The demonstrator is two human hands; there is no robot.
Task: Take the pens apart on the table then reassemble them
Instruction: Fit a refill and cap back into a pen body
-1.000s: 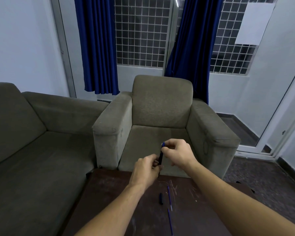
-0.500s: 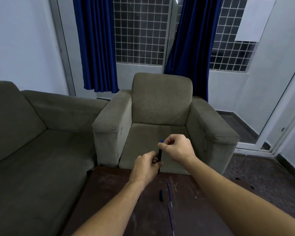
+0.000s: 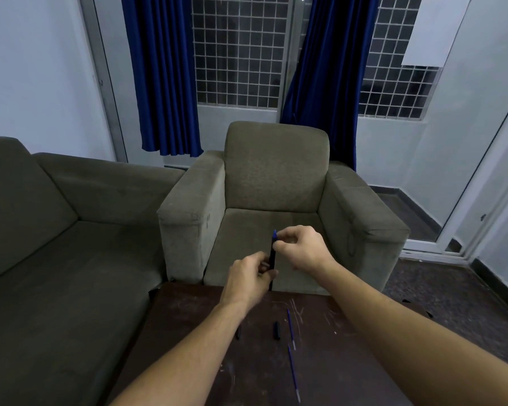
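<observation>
I hold a dark pen [image 3: 272,257] upright above the far edge of the brown table [image 3: 188,323]. My left hand [image 3: 248,278] grips its lower barrel. My right hand [image 3: 301,249] pinches its blue top end between thumb and fingers. On the table lie two thin blue refills, one [image 3: 291,328] further away and one [image 3: 293,370] nearer me. A short black pen part [image 3: 276,330] rests beside them, and another black piece [image 3: 238,333] shows partly from under my left forearm.
A grey armchair [image 3: 276,183] stands right behind the table and a grey sofa [image 3: 41,244] fills the left. Blue curtains [image 3: 165,74] hang by a barred window. The table surface is scratched, and dark floor lies to the right.
Both hands stay on the pen at about the same spot. The view has shifted slightly, and my right fingers have shifted a little on the top end.
</observation>
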